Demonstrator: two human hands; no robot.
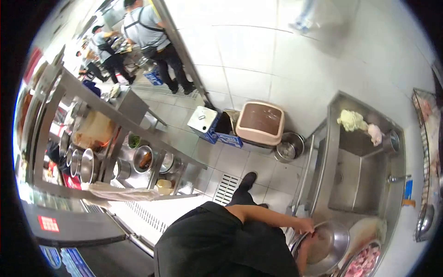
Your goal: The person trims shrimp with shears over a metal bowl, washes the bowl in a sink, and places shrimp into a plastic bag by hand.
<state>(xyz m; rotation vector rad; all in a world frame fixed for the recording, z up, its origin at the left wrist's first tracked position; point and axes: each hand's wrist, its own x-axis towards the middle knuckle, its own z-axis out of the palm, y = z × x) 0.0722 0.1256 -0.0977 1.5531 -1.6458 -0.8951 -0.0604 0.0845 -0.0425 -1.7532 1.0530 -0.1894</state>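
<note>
A large metal bowl (339,238) is being kept on the steel table (321,206) at the near end of the sink (354,187), and both hands are being held at its left side. The left hand (303,225) is being placed at the rim with its fingers curled, but whether the rim is being gripped or only touched cannot be told. The right hand (302,255) is being partly hidden by the sleeve and the rim, so its grasp cannot be told either. A small red spot is being shown beside the fingers; what it is remains unclear.

Raw meat (364,263) is being held in a container just to the right of the bowl, with a pale board (367,227) lying close by. A pale lump (351,120) and a pink piece (374,134) are being kept at the far end of the sink.

Because the contact is being made on one side only, the bowl could be tipped or slid by an uneven push. If the rim is being wetted, fingers could be slipped off it. With the meat being kept so near, juices could be passed to the bowl or board by a knock.
</note>
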